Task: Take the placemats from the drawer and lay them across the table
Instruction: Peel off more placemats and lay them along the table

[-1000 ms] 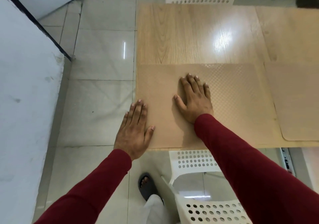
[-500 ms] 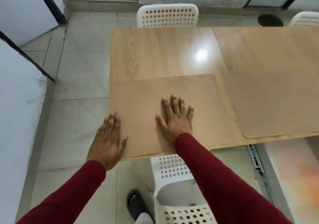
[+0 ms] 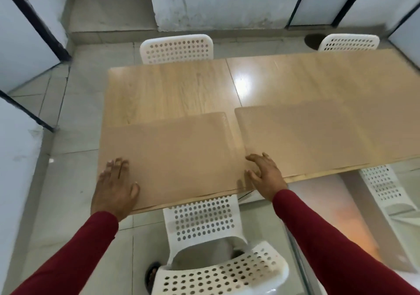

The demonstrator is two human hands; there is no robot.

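We see two tan placemats: left placemat (image 3: 172,156), right placemat (image 3: 318,135), flat on worktop (image 3: 172,90). Left hand (image 3: 113,188) spread flat on left placemat; right hand (image 3: 266,176) spread, fingertips at gap.

White perforated chairs (image 3: 177,49) stand around a pale wooden table (image 3: 172,85) on a grey tiled floor (image 3: 68,135). Behind runs a scuffed white wall (image 3: 216,1). A bright light glare (image 3: 242,83) shines on the tabletop.

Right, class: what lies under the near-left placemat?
The near-left placemat lies flat on the wooden table, whose bare top shows beyond it. The left hand rests on its near-left corner. The tabletop beneath it is covered. A white chair sits below the near edge.
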